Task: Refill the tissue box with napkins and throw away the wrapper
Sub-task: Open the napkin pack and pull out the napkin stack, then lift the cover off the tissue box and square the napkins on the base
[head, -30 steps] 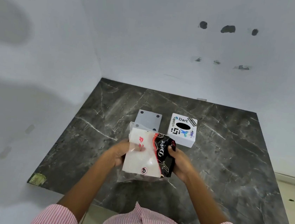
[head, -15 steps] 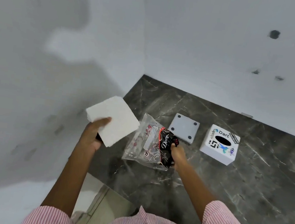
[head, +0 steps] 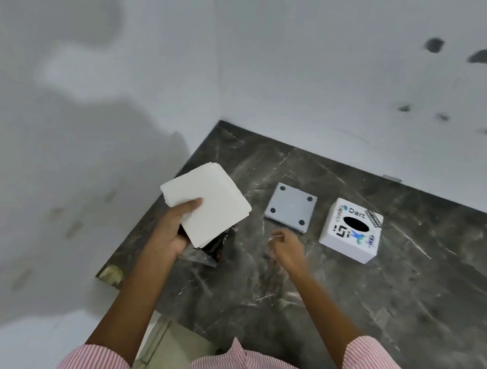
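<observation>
Dark marble counter (head: 346, 287), left hand (head: 173, 228) gripping napkin stack (head: 206, 207) and wrapper (head: 213, 249), right hand (head: 286, 247) loosely curled, empty

On the dark veined marble desk (head: 405, 294), which fits into a corner where two pale walls meet, a flat grey square panel with four dark round feet (head: 290, 207) lies toward the back, and the white cube-shaped tissue box with stickers (head: 351, 229) stands just to its right, apart from it. Left of the panel, over the desk's left edge, the left hand (head: 174, 227) holds up a white square stack of napkins (head: 206, 207), with the crumpled clear-and-dark plastic wrapper (head: 213, 249) beneath stack and hand. The right hand (head: 286, 247) hangs over the desk in front of the panel, between wrapper and box, touching neither.
</observation>
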